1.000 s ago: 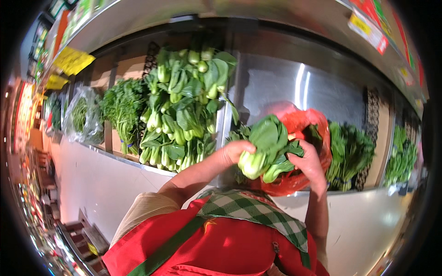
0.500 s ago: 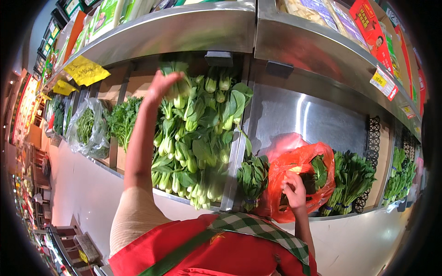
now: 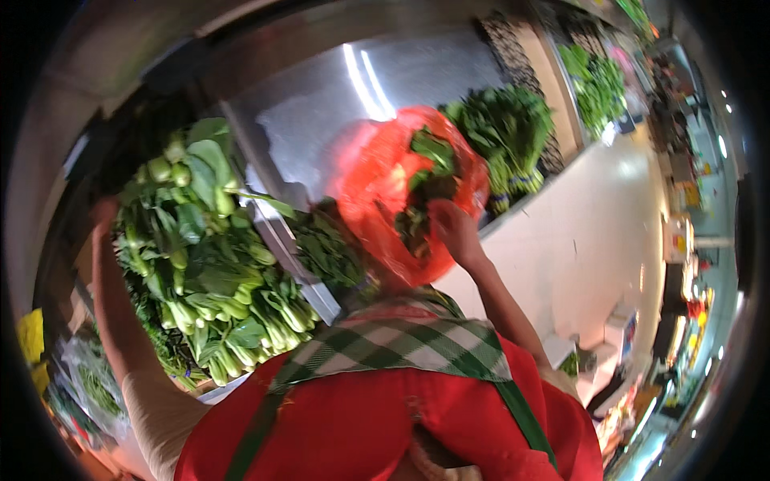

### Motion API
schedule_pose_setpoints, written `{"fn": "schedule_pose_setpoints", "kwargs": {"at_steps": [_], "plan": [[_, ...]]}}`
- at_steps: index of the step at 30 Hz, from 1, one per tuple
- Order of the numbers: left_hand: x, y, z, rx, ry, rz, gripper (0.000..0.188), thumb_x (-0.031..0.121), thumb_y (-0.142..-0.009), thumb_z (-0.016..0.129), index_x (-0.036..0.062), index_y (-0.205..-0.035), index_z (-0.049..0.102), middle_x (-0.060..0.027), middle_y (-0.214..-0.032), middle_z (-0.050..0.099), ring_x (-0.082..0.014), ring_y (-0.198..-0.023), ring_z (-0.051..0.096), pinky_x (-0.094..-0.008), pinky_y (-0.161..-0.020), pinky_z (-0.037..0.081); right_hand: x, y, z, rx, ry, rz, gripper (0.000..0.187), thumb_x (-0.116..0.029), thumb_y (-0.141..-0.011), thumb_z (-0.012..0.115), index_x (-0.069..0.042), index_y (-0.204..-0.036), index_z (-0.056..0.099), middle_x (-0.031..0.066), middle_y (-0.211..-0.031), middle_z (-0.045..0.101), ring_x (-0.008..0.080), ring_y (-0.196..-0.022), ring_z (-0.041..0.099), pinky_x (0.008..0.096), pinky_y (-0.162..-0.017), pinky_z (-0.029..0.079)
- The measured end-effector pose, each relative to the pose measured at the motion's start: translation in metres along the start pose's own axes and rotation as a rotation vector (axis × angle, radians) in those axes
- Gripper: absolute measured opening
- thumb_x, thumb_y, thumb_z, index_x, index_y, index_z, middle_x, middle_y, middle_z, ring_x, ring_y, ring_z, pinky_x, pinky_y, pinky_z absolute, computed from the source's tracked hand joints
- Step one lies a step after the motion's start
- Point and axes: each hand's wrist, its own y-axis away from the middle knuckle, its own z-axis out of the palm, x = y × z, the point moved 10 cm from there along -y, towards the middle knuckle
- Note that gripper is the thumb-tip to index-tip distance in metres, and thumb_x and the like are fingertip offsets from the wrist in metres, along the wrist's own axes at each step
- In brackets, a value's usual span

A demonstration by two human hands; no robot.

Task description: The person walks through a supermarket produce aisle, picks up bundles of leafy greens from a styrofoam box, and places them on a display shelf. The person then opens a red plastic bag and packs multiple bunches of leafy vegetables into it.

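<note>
My left arm stretches to the far left, along the outer side of a pile of bok choy [image 3: 200,240]. My left hand [image 3: 104,212] is at the pile's far left edge, blurred and in shadow, so its fingers do not show clearly. At the middle, a red plastic bag [image 3: 365,192] gapes wide with dark green leafy vegetables [image 3: 433,151] inside. My right hand [image 3: 455,231] is closed at the bag's right rim, its fingertips partly hidden against the opening and the leaves.
A metal divider [image 3: 277,228] separates the bok choy from a steel tray [image 3: 305,120]. Tied bunches of leafy greens [image 3: 509,132] lie right of the bag, and more dark greens [image 3: 325,248] to its left. A clear bag of green vegetables [image 3: 96,381] is at lower left.
The view has swung right, so the shelves shift left. My left hand, earlier over the bok choy with a blurred bunch, is now at the pile's far left edge. My right hand stays at the bag.
</note>
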Motion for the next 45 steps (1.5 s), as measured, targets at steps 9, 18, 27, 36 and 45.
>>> {"fn": "schedule_pose_setpoints", "kwargs": {"at_steps": [9, 18, 27, 36, 45], "plan": [[0.315, 0.13, -0.15, 0.441, 1.005, 0.131, 0.028, 0.016, -0.092, 0.059, 0.0032, -0.117, 0.063, -0.0076, -0.11, 0.066, -0.0117, -0.101, 0.06, -0.0273, -0.09, 0.046, 0.118, -0.056, 0.003, 0.196, -1.045, 0.54, 0.009, -0.013, -0.084, 0.059, -0.005, -0.085, 0.058, 0.0034, -0.068, 0.058, 0.0135, -0.056, 0.054, 0.0258, -0.049, 0.043], [0.768, 0.245, 0.008, -0.576, 0.85, 0.741, 0.024, 0.007, -0.09, 0.053, 0.0053, -0.112, 0.061, -0.0153, -0.107, 0.063, -0.0299, -0.098, 0.062, -0.0368, -0.084, 0.049, 0.14, -0.089, -0.059, 0.103, -0.698, 0.191, 0.01, -0.001, -0.079, 0.06, -0.004, -0.088, 0.06, 0.0089, -0.086, 0.063, 0.0233, -0.081, 0.063, 0.0334, -0.07, 0.053], [0.798, 0.371, 0.107, -1.126, 0.46, 1.12, 0.026, 0.02, -0.078, 0.049, 0.0026, -0.089, 0.064, -0.0184, -0.086, 0.064, -0.0369, -0.082, 0.062, -0.0457, -0.072, 0.048, 0.102, -0.085, -0.039, -0.009, 0.661, -0.115, 0.045, -0.021, -0.064, 0.071, -0.006, -0.103, 0.056, 0.0145, -0.105, 0.054, 0.0354, -0.104, 0.05, 0.0468, -0.087, 0.038], [0.761, 0.319, 0.116, -1.23, 1.628, -0.195, 0.039, 0.037, -0.097, 0.051, 0.0043, -0.118, 0.057, -0.0057, -0.096, 0.066, -0.0145, -0.084, 0.064, -0.0262, -0.074, 0.052, 0.05, -0.083, -0.069, -0.145, -0.481, -0.091, 0.034, -0.004, -0.076, 0.067, -0.004, -0.107, 0.053, 0.0024, -0.098, 0.053, 0.0133, -0.09, 0.051, 0.0293, -0.081, 0.043], [0.741, 0.301, 0.131, -0.984, 2.359, -0.76, 0.033, 0.029, -0.087, 0.069, 0.0038, -0.106, 0.06, -0.0118, -0.094, 0.065, -0.0232, -0.087, 0.064, -0.0386, -0.078, 0.055, -0.006, -0.018, -0.021, -0.245, -0.379, -0.415, 0.042, 0.0, -0.076, 0.059, -0.004, -0.118, 0.055, 0.0143, -0.114, 0.057, 0.0295, -0.111, 0.054, 0.0376, -0.095, 0.042]]}}
